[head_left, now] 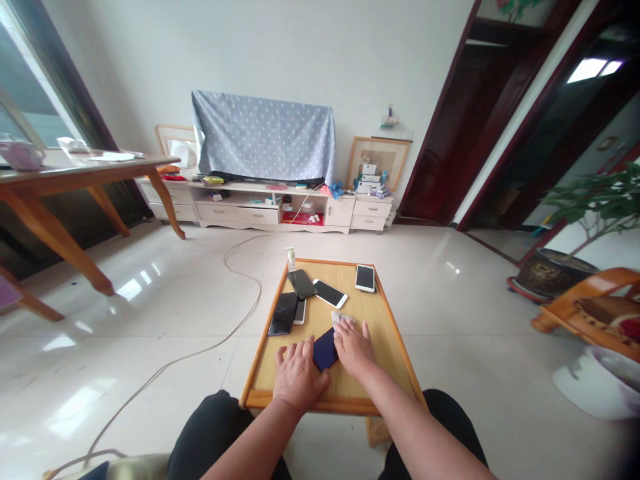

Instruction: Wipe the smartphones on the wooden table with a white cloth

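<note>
A dark blue phone (pixel 325 350) lies tilted on the small wooden table, between my two hands. My left hand (pixel 299 378) rests at its left side, thumb at the near edge and index finger at the far-left corner, holding it against the tabletop. Under the fingers of my right hand (pixel 354 348) is a crumpled white tissue (pixel 342 319), at the phone's upper right end. Part of the phone is hidden below those fingers. Farther up lie a black phone (pixel 283 313) overlapping a white phone (pixel 301 312), another dark phone (pixel 302 284) and a white-framed phone (pixel 331 293).
A clear pump bottle (pixel 291 260) stands at the table's far left corner. Another white phone (pixel 365 278) lies on something dark at the far right. The wooden table (pixel 385 360) has a raised rim. A cable (pixel 210 347) runs along the floor at left.
</note>
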Tool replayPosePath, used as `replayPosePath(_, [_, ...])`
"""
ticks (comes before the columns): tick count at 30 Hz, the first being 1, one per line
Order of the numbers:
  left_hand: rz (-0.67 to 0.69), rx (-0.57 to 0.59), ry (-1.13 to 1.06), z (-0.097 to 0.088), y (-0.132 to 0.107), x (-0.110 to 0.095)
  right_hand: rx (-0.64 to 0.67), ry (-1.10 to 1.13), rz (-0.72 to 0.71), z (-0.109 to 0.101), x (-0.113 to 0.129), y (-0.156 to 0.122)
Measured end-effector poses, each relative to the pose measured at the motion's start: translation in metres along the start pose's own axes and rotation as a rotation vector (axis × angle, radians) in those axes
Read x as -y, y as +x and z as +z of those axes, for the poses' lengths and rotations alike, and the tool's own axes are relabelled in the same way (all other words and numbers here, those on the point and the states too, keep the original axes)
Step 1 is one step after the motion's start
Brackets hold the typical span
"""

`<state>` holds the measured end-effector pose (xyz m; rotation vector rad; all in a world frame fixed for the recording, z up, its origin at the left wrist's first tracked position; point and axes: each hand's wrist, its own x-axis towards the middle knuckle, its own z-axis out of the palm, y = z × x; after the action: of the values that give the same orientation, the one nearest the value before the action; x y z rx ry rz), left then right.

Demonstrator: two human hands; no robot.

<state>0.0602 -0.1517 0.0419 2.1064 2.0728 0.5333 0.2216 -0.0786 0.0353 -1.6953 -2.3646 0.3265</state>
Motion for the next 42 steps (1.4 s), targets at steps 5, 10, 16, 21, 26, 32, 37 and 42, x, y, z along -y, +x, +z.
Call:
replayPosePath(5, [0.007, 0.027, 0.009, -0.005, 0.002, -0.002, -0.013, 0.040, -0.161, 0.009, 0.012, -0.013])
replayPosePath(10, [0.013, 0.016, 0.020, -0.007, 0.004, -0.006, -0.006, 0.040, -0.141, 0.002, 0.007, -0.002])
replayPosePath(16, [-0.015, 0.024, 0.039, -0.012, 0.004, -0.013, -0.039, 0.030, -0.087, 0.003, 0.007, 0.000])
replayPosePath(21, [0.012, 0.020, 0.024, -0.007, 0.004, -0.009, -0.015, 0.049, -0.183, 0.003, 0.008, -0.003])
replayPosePath(26, [-0.003, 0.034, 0.032, -0.006, 0.005, -0.009, -0.039, 0.001, 0.022, 0.000, 0.001, 0.003])
replayPosePath(32, [0.018, 0.017, 0.018, -0.001, 0.005, -0.007, 0.017, 0.079, -0.266, 0.005, 0.012, -0.013])
replayPosePath(37, [0.043, -0.033, 0.042, 0.008, 0.003, -0.002, -0.012, 0.016, -0.002, -0.007, -0.001, 0.012])
replayPosePath(42, [0.073, -0.100, 0.031, 0.017, 0.002, 0.004, 0.013, 0.077, -0.237, 0.008, 0.022, -0.015])
